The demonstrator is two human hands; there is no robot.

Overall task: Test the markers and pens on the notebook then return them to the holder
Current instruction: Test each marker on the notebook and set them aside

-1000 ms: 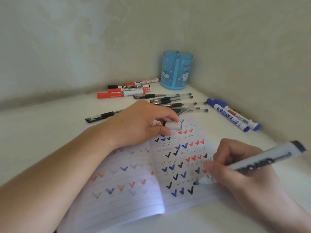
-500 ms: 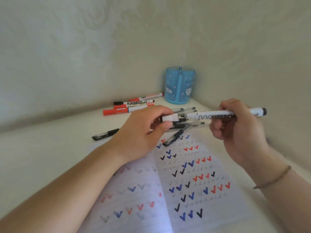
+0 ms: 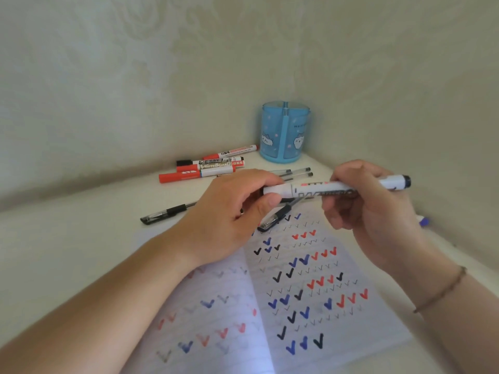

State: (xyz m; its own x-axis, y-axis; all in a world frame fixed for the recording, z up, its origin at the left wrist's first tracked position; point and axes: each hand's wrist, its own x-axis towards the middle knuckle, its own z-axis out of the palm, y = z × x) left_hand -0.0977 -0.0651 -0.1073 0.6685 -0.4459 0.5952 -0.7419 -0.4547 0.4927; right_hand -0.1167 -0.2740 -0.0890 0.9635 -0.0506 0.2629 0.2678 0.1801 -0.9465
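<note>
I see both hands lifted over the notebook (image 3: 310, 298). My right hand (image 3: 370, 211) grips the white marker (image 3: 324, 190) by its barrel, and my left hand (image 3: 229, 211) pinches the marker's cap end. The blue holder (image 3: 285, 130) stands at 12 o'clock from them, and red markers (image 3: 205, 168) lie at 10 o'clock.

Both forearms reach in from the near edge and meet in the middle, raised above the surface. The left hand (image 3: 229, 209) is knuckles-up, its thumb and curled fingers pinching something at the tips. The right hand (image 3: 370, 209) faces it, fingers wrapped in a loose fist around what it holds, a thin bracelet (image 3: 442, 288) on that wrist.
</note>
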